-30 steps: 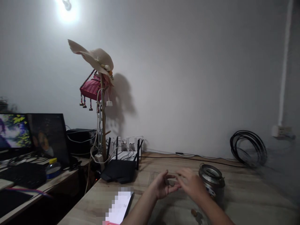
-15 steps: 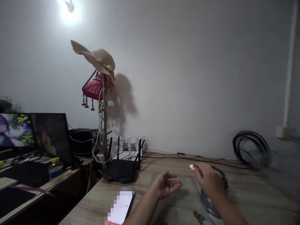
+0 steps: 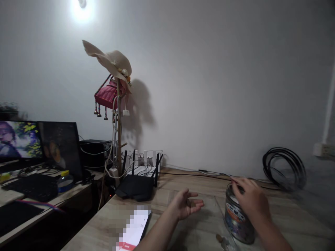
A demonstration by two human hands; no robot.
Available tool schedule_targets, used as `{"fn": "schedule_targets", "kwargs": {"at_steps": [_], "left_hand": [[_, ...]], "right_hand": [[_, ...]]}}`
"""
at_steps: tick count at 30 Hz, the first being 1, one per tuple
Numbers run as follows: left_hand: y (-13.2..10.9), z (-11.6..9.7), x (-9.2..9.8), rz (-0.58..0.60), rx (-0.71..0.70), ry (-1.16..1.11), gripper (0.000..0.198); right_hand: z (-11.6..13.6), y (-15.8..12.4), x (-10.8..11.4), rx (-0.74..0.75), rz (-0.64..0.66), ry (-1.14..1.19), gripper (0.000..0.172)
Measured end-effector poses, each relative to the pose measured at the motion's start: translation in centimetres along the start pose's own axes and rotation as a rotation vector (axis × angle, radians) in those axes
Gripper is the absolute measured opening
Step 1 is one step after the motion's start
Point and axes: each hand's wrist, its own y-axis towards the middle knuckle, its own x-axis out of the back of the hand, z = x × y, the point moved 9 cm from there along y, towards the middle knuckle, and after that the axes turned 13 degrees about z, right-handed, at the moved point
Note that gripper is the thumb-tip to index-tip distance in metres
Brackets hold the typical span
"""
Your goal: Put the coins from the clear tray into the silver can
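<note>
Head view: left hand (image 3: 186, 205) held above the table (image 3: 202, 235), fingers spread, well apart from the tin (image 3: 237, 221). Right hand (image 3: 247, 195) bent over the top of that upright tin, fingers drawn together; cannot tell what, if anything, is pinched. Could let a small item slide off the rim if released off-centre, with knuckles hiding the top. Could tip the tin by pressing sideways, unbraced. Might scatter the small pieces (image 3: 219, 238) beside the base if swinging the forearm low.
</note>
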Motion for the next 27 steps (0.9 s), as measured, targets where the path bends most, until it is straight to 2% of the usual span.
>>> {"fn": "schedule_targets", "kwargs": {"at_steps": [2, 6, 8, 11, 13, 15, 17, 19, 21, 23, 25, 27], "left_hand": [[0.0, 0.1, -0.4, 0.045, 0.007, -0.011, 0.042], [0.3, 0.3, -0.9, 0.116, 0.027, 0.016, 0.046], [0.4, 0.9, -0.7, 0.11, 0.081, 0.056, 0.047], [0.5, 1.1, -0.7, 0.11, 0.1, 0.068, 0.047], [0.5, 0.8, -0.8, 0.115, 0.062, 0.049, 0.046], [0.3, 0.5, -0.9, 0.103, 0.038, 0.037, 0.045], [0.2, 0.4, -0.7, 0.077, 0.037, 0.038, 0.046], [0.2, 0.4, -0.4, 0.055, 0.03, 0.047, 0.045], [0.3, 0.3, -0.2, 0.05, 0.021, 0.06, 0.043], [0.4, 0.3, -0.1, 0.055, 0.017, 0.071, 0.041], [0.4, 0.3, -0.2, 0.06, 0.014, 0.082, 0.041], [0.3, 0.3, -0.4, 0.062, 0.012, 0.09, 0.042]], "right_hand": [[3.6, -0.6, -1.2, 0.115, 0.069, 0.129, 0.024], [10.9, -3.3, -6.4, 0.418, 0.462, 0.259, 0.021], [12.5, -4.4, -7.8, 0.469, 0.554, 0.274, 0.02], [12.5, -4.4, -8.1, 0.439, 0.549, 0.282, 0.018], [11.2, -3.5, -7.1, 0.376, 0.468, 0.262, 0.018], [8.6, -2.2, -5.1, 0.27, 0.323, 0.215, 0.019], [5.0, -1.1, -2.8, 0.135, 0.167, 0.143, 0.021], [0.9, -0.3, -1.1, -0.008, 0.089, 0.064, 0.021], [-3.1, 0.2, -1.0, -0.147, 0.142, 0.014, 0.02], [-5.9, 0.3, -2.0, -0.227, 0.256, 0.042, 0.019], [-7.2, 0.2, -3.2, -0.246, 0.329, 0.101, 0.018], [-7.5, 0.2, -3.7, -0.243, 0.334, 0.125, 0.019]]}}
